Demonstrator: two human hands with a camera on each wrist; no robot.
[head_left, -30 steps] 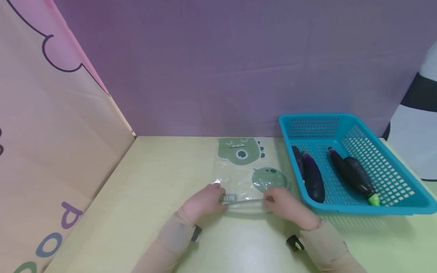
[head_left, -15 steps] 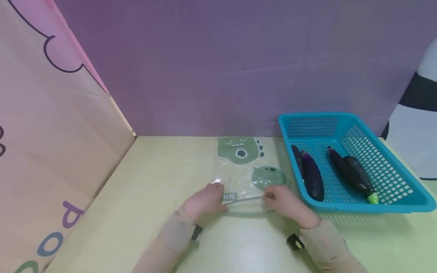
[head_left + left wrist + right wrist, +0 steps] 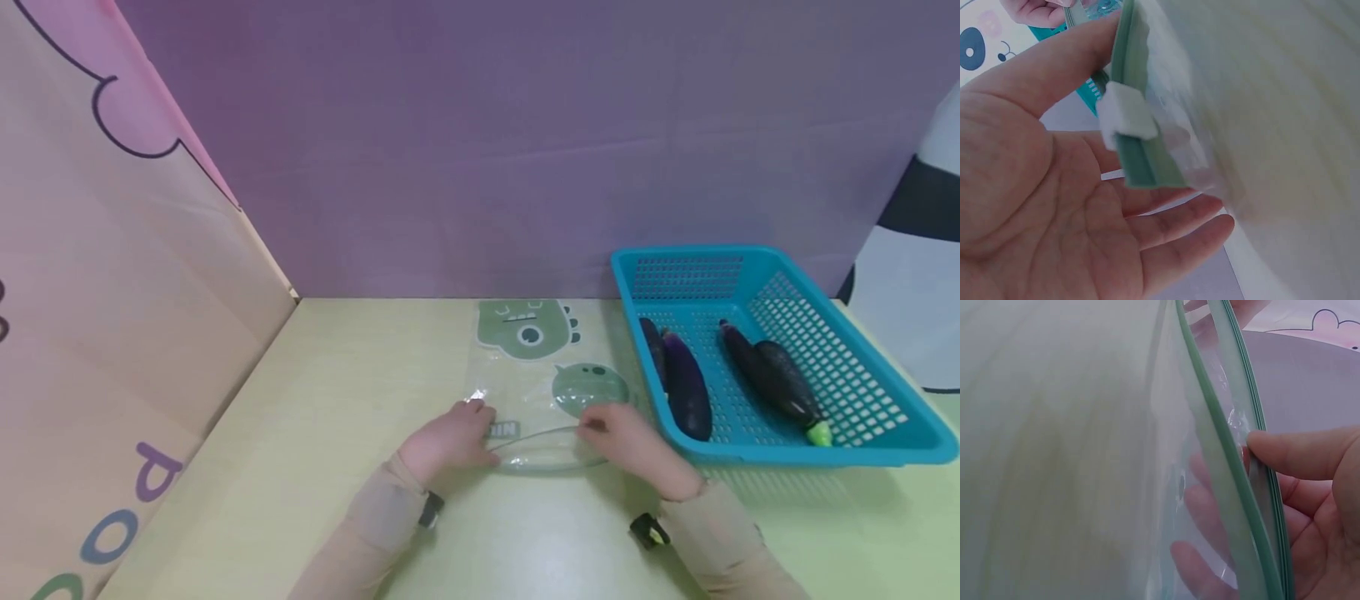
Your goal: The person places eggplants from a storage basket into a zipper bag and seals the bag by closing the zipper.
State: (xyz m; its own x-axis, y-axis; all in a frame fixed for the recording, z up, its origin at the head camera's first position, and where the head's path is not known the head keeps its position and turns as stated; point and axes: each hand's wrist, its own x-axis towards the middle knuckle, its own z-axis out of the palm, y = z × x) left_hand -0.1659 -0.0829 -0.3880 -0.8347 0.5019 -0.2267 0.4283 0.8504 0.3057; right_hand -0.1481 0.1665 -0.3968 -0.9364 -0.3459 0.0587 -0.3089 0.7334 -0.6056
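Observation:
A clear zip bag [image 3: 517, 387] printed with green cartoon figures lies on the table, its mouth toward me. At the left corner of the mouth, my left hand [image 3: 453, 437] holds the bag between thumb and fingers. A white slider [image 3: 1127, 114] sits on the green zip strip beside that hand in the left wrist view. My right hand [image 3: 621, 433] pinches the upper lip near the right corner. In the right wrist view, the two green zip edges [image 3: 1235, 456] stand apart, with several fingers [image 3: 1207, 515] showing through the clear plastic.
Right of the bag stands a blue plastic basket [image 3: 765, 457] with several eggplants [image 3: 688, 390] inside. Behind the table rises a purple backdrop [image 3: 450, 150], and a printed panel [image 3: 150, 317] borders the left side.
The bag's upper lip has risen at the right and its mouth gapes wider. My right hand has moved up slightly; my left hand has stayed nearly still.

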